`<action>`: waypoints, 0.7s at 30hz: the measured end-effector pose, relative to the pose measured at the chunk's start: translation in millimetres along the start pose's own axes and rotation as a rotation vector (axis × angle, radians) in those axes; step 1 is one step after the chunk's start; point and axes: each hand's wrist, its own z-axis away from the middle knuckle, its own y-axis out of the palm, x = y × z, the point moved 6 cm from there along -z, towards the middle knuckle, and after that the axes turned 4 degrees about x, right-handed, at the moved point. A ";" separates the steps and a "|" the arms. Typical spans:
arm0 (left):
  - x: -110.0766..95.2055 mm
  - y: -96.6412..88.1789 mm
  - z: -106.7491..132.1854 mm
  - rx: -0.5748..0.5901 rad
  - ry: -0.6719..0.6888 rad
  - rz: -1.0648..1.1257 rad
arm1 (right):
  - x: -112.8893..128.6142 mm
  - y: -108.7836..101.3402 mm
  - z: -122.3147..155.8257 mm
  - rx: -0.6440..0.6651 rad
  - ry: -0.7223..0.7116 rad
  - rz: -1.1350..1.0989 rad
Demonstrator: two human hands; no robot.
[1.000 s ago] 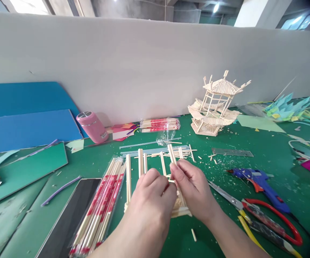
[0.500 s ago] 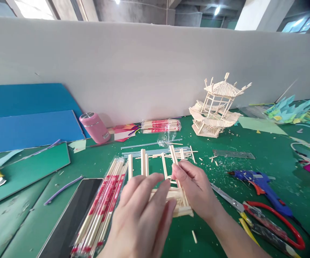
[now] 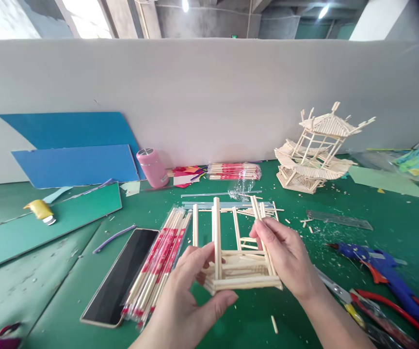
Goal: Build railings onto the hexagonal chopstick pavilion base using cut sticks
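Observation:
A small open frame of pale wooden sticks (image 3: 248, 281), with several upright posts on a flat base, is held up between my hands. My left hand (image 3: 191, 291) grips its left side, the thumb under the front edge and the fingers beside a front post. At the right, my right hand (image 3: 285, 249) closes around a front post, thumb and fingers pinching it. Part of the base and the rear posts is hidden behind the fingers. Beyond the frame lie loose sticks (image 3: 255, 211) and pale blue strips (image 3: 198, 205).
Left of my hands lie packed sticks (image 3: 158, 261) and a phone (image 3: 120, 276). A pink flask (image 3: 153, 168) and a stick pagoda (image 3: 318, 152) stand at the back. On the right are a blue glue gun (image 3: 377, 257), scissors (image 3: 335, 286), red-handled pliers (image 3: 391, 300) and a clear ruler (image 3: 340, 219).
My left hand, spread in front of the frame before, has taken hold of its left side. My right hand keeps its grip. The view has swung left, so things appear farther right.

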 end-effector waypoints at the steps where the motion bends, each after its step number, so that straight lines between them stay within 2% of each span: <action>1: 1.6 2.0 0.7 0.007 -0.029 0.053 | 0.1 -0.2 -0.2 0.000 -0.003 0.008; 6: 9.9 5.9 0.5 0.075 -0.124 0.247 | 0.7 -6.2 -0.8 0.007 -0.020 -0.004; 12: 23.7 -0.3 -4.4 0.177 -0.225 0.455 | -9.9 -39.5 10.5 -0.231 -0.054 -0.072; 16: 33.8 -5.8 -4.2 0.097 -0.330 0.599 | -17.3 -55.0 23.4 -0.331 -0.091 -0.125; 21: 36.3 -6.9 -2.0 0.043 -0.356 0.639 | -20.3 -60.6 32.6 -0.388 -0.066 -0.133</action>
